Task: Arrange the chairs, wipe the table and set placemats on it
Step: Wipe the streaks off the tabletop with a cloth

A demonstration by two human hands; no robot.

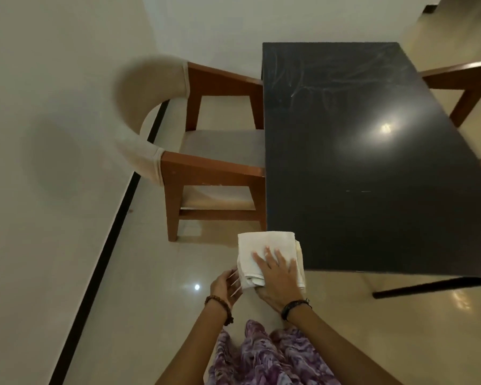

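A folded white cloth [261, 245] hangs at the near left corner of the black table [358, 162], partly off its edge. My right hand [278, 276] lies on top of the cloth with fingers spread flat. Just left of the cloth's lower edge, my left hand [224, 287] has its fingers straight, the fingertips touching the cloth. A wooden chair [214, 168] with a beige curved back stands pushed in at the table's left side. At the table's right side only the arm of a second wooden chair [461, 79] shows. Faint wipe streaks mark the far end of the tabletop.
A white wall with a black skirting strip [117, 218] runs along the left, close behind the left chair. Glossy cream floor tiles [156, 301] lie between me and the table. A black table leg [428, 287] slants under the near right side.
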